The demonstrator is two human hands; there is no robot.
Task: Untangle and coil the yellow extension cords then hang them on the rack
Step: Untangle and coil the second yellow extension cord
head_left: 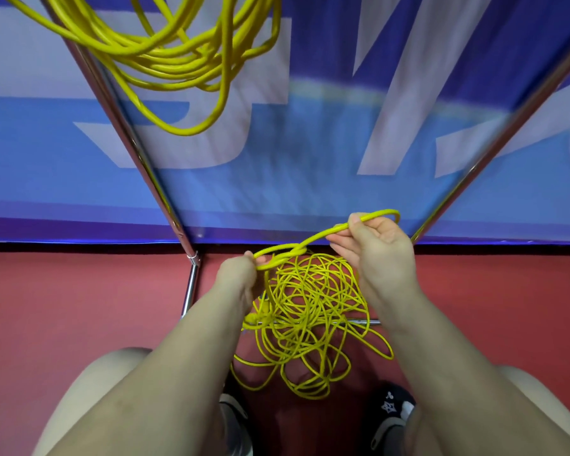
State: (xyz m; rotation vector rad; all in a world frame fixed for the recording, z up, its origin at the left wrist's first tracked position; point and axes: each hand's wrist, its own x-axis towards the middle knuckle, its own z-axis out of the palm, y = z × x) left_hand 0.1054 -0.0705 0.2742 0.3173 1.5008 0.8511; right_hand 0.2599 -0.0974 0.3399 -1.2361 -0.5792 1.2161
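A tangled heap of yellow extension cord [310, 320] lies on the red floor between my feet. A doubled strand of that cord [290, 250] runs up from the heap and stretches between my hands. My left hand [236, 274] pinches its lower end just above the heap. My right hand [380, 248] grips the upper end, where a small loop pokes out past the fingers. A coiled yellow cord [175, 57] hangs from the rack at the top left. The rack's metal legs [135, 143] slant down to the floor on both sides of my hands.
A blue and white banner [310, 159] stands behind the rack. The rack's base bar [362, 321] crosses the floor under the heap. My knees and dark shoes [390, 406] frame the heap at the bottom.
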